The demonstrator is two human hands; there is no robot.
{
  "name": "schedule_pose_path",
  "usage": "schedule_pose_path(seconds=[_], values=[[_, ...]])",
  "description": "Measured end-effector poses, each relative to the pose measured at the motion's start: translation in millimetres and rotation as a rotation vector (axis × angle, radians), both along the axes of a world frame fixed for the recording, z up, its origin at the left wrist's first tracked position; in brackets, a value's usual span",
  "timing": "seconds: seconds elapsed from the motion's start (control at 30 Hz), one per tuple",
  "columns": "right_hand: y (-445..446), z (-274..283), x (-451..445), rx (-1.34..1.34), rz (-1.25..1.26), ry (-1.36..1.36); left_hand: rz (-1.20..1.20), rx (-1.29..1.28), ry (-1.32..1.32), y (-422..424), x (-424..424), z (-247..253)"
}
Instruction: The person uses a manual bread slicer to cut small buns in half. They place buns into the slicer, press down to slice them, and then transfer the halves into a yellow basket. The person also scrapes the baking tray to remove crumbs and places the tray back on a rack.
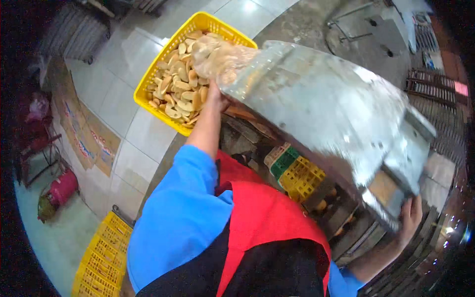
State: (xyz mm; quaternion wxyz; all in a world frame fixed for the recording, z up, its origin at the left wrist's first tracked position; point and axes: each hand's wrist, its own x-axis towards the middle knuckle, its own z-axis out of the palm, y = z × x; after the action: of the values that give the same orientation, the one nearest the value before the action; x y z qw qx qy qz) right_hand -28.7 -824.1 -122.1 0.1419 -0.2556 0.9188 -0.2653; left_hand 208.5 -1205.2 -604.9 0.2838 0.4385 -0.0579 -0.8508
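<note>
A long metal-sheeted bench top (319, 111) slants across the view from upper left to lower right. At its left end lies a crumpled clear plastic bag (226, 59), partly over a yellow plastic basket (146, 83). The basket holds many pale, brown-crusted bread pieces (182, 85). My left hand (217, 96) is at the bench's left end, against the bag, its fingers mostly hidden. At the far right corner, my right hand (410, 215) has its fingers curled over the metal edge, beside a square recess (384, 187) with a tan bottom.
Green and yellow plastic crates (297, 172) sit beneath the bench. Flattened cardboard (89, 133) lies on the tiled floor (144, 130) at left, near a pink cylinder (63, 187). More yellow crates (104, 256) stand at lower left. Stacked slatted racks (432, 89) line the right.
</note>
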Motion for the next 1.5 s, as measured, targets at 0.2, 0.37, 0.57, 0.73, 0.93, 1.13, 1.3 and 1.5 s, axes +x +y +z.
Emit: schedule_pose_path(seconds=[0.2, 0.37, 0.57, 0.73, 0.93, 1.13, 1.3, 1.5], values=[[-19, 38, 21, 0.298, -0.157, -0.093, 0.144, 0.009, 0.182, -79, -18, -62], [-48, 42, 30, 0.266, -0.364, -0.113, 0.062, 0.070, -0.044, -115, -18, -111], [-60, 39, 36, 0.335, -0.393, -0.046, -0.111, -0.049, -0.286, -71, 69, -132], [-44, 34, 42, 0.236, -0.458, -0.034, -0.094, 0.071, -0.241, -19, 126, -40], [-42, 38, 43, 0.282, -0.483, 0.005, 0.090, 0.280, 0.074, -41, 94, -97], [-51, 39, 32, 0.365, -0.468, 0.011, 0.002, 0.240, 0.120, -160, -7, -113], [-60, 41, 26, 0.405, -0.462, 0.012, -0.010, 0.013, -0.065, -177, -13, -118], [-52, 40, 32, 0.392, -0.470, 0.006, -0.203, -0.019, -0.294, -87, 70, -137]])
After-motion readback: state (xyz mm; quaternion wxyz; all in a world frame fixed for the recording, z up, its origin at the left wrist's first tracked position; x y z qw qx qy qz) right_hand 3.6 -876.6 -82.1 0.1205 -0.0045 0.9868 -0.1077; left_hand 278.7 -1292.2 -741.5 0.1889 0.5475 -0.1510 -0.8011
